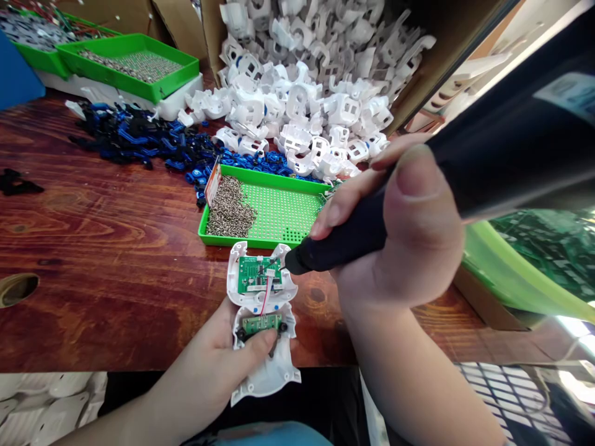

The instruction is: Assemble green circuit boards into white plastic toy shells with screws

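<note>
At the near table (93, 248) edge, the left hand (218, 353) reaches up from below, fingers pinching a white housing (263, 365) with green circuit boards. To its right, the right hand (400, 235) comes in palm-down, fingers wrapped around a black electric screwdriver (465, 167), tip at the housing's far right corner.

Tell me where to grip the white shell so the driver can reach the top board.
Grip the white shell at its lower end, from below, as the left hand does. The green board and the driver tip sit at the upper end, so that stays clear.
</note>
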### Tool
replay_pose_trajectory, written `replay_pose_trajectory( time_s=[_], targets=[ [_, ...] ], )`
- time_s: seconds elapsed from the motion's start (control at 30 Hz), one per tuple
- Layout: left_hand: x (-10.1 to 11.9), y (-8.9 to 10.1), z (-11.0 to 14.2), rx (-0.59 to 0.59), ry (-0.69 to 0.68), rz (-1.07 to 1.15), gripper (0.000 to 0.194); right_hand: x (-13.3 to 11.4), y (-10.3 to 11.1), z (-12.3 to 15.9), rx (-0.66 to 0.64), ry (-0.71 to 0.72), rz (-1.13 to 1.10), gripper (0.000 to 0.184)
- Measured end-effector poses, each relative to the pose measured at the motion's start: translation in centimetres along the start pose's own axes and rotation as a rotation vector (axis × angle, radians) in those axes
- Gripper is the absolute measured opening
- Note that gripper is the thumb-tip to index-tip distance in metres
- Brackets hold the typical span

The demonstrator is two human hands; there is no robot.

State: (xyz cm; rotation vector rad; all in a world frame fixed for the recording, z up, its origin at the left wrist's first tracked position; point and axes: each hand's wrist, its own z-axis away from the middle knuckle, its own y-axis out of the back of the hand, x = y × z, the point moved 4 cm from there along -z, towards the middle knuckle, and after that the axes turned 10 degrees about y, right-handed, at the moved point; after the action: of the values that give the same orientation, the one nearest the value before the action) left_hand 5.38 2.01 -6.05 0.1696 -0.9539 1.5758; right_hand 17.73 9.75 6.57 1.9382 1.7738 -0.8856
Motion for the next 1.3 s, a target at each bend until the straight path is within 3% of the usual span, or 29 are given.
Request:
replay_pose_trajectory(
  time_s=[0.4, 0.53, 0.67, 0.8, 1.0, 1.3],
  targets=[
    [0.1, 0.1, 0.2, -0.016, -0.023, 0.017, 0.03, 0.3, -0.3, 0.7, -0.023, 0.049, -0.006, 0.034],
    [0.2, 0.0, 0.1, 0.009, -0.001, 0.006, 0.034, 0.2, 0.5, 0.6, 0.02, -0.003, -0.013, 0.029],
    [0.1, 0.0, -0.1, -0.001, 0.038, 0.034, 0.033, 0.4, 2.5, -0.7, 0.127, 0.092, -0.043, 0.016],
    [0.2, -0.2, -0.1, -0.046, 0.115, 0.099, 0.033, 2.6, 5.2, -2.1, 0.294, 0.258, 0.101, 0.012],
    [0.8, -0.4, 0.3, -0.028, 0.148, 0.125, 0.043, 6.5, 5.9, -2.7, 0.205, 0.217, 0.136, 0.018],
    [0.8, -0.3, 0.4, -0.026, 0.139, 0.1, 0.046, 7.4, 5.7, -2.3, 0.194, 0.19, 0.187, 0.019]
  ],
)
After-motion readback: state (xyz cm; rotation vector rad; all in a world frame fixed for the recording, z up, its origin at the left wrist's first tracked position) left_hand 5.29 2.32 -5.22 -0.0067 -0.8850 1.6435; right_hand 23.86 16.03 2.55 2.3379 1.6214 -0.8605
